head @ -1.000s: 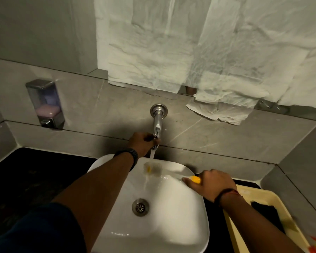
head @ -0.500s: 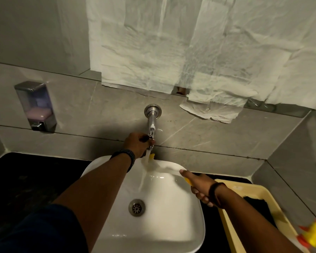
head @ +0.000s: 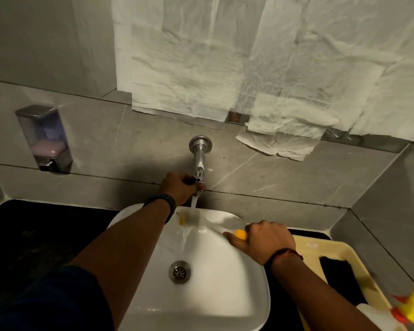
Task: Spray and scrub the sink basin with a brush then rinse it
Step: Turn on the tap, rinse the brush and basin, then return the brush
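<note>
A white square sink basin (head: 220, 297) sits on a black counter, its metal drain (head: 179, 271) in the middle. A chrome wall tap (head: 199, 158) runs water down into the basin. My left hand (head: 179, 188) is closed on the tap's handle at the spout end. My right hand (head: 261, 240) grips the yellow and white handle of a brush (head: 240, 234). The brush reaches left across the basin, and its head (head: 185, 217) lies under the water stream at the back rim.
A cream tray (head: 316, 249) right of the sink holds a dark cloth (head: 339, 275) and a spray bottle with a yellow and red nozzle (head: 411, 306). A soap dispenser (head: 44, 137) hangs on the left wall. Crumpled paper (head: 261, 68) covers the mirror above.
My right hand has turned back over the brush handle and moved a little right. The brush head stays under the stream. My left hand keeps hold of the tap.
</note>
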The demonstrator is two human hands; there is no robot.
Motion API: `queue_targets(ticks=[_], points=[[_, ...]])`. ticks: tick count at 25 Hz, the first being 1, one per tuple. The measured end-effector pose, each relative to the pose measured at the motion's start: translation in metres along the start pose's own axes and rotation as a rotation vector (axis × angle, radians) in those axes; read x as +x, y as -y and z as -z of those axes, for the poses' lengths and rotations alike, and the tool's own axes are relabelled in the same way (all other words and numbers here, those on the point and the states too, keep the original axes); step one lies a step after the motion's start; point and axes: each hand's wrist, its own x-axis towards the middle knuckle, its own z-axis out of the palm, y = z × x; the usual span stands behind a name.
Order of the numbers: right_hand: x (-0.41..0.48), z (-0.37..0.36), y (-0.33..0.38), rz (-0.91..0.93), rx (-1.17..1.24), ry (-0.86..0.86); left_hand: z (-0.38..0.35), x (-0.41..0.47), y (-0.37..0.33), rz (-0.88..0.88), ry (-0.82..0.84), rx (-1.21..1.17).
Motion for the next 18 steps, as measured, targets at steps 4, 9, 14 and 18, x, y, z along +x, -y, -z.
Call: queue_targets(ticks=[4,9,14,18], points=[[-0.006,-0.008,-0.008,-0.091,0.067,0.017,-0.009,-0.005,-0.009,0.021,-0.123,0.224],[-0.012,-0.003,-0.035,-0.19,0.053,-0.016,-0.012,-0.003,-0.004,-0.554,-0.172,0.763],[-0.012,0.0,-0.055,-0.227,-0.049,-0.027,-0.013,0.003,0.007,-0.645,-0.086,0.868],[-0.01,-0.008,-0.057,-0.205,-0.065,-0.017,-0.013,0.005,0.009,-0.66,-0.062,0.817]])
